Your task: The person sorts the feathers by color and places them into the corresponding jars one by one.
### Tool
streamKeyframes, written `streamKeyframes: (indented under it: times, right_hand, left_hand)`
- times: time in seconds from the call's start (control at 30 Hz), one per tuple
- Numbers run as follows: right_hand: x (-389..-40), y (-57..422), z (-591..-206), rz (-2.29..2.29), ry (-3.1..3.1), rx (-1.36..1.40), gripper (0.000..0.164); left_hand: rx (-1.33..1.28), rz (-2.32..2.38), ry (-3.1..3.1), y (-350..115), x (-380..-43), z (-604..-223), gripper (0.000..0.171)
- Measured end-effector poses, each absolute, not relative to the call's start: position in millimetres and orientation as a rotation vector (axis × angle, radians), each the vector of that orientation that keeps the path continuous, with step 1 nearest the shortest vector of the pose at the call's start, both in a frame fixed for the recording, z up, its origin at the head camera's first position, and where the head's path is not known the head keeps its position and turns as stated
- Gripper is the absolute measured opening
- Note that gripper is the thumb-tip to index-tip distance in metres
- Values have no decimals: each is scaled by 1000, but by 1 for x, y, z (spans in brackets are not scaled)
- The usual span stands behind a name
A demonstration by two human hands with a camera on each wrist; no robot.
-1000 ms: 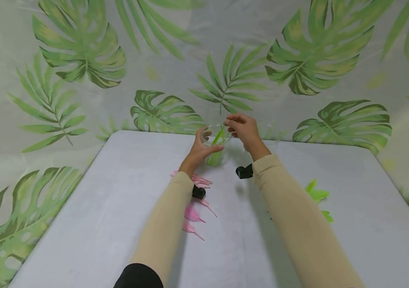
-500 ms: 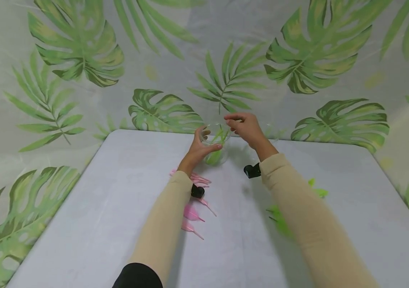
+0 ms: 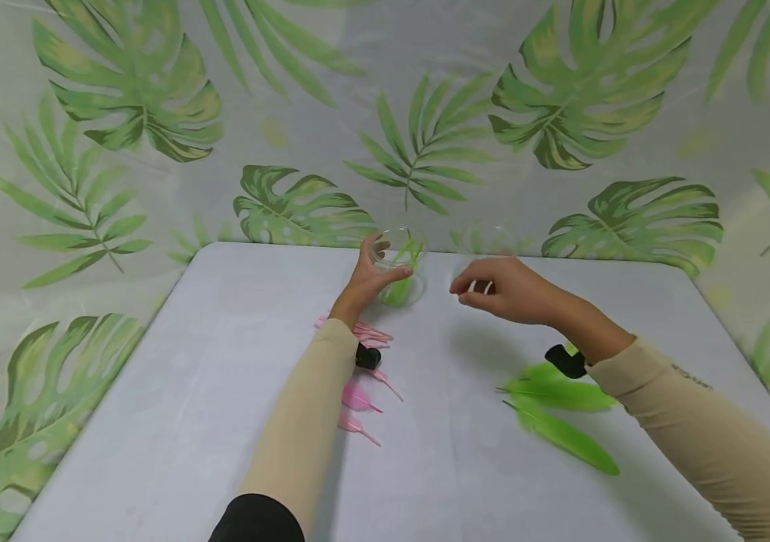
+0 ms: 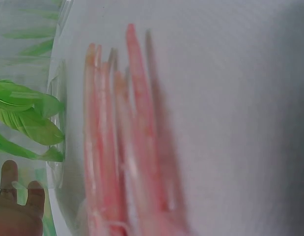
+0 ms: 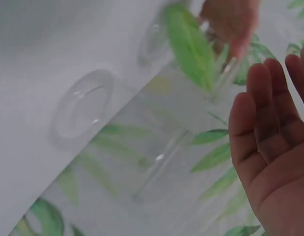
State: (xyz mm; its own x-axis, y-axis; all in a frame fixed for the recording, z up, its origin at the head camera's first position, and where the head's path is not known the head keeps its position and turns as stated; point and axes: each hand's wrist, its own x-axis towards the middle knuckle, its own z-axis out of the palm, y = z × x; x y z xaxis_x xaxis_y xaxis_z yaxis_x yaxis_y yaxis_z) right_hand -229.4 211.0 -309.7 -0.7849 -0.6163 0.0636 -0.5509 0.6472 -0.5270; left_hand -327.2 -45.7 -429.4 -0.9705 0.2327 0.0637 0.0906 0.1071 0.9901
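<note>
My left hand [image 3: 367,280] grips a clear cup [image 3: 379,254] near the back edge of the table, thumb at the front and fingers around the far side. Green feathers [image 4: 26,113] stand inside that cup; in the head view their thin ends reach its rim. Away to the right of the cup, my right hand [image 3: 516,292] is in the air over the table, fingers loosely bent and holding nothing. The right wrist view shows its palm and fingers [image 5: 260,91] bare. Two loose green feathers [image 3: 570,444] lie nearer to me, below the right hand.
Several pink feathers [image 3: 357,397] lie by the left forearm, their quills [image 4: 139,103] close to the left wrist camera. A second clear cup [image 5: 83,110] stands at the back, right of the held one. Behind the table [image 3: 235,361] hangs a leaf-print cloth [image 3: 310,143].
The right hand has left the cup's rim and moved right and toward me, uncovering the loose green feathers. The left hand keeps its hold on the cup.
</note>
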Motion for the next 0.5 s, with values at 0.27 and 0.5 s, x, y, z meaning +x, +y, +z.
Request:
streamKeyframes:
  times: [0.27, 0.5]
  right_hand:
    - [-203, 263, -349, -671, 2754, -979, 17]
    - [-185, 272, -391, -525, 2685, -1067, 13]
  left_hand:
    - [314, 2019, 2233, -47, -330, -432, 99]
    - [336, 2028, 2225, -45, -329, -430, 99]
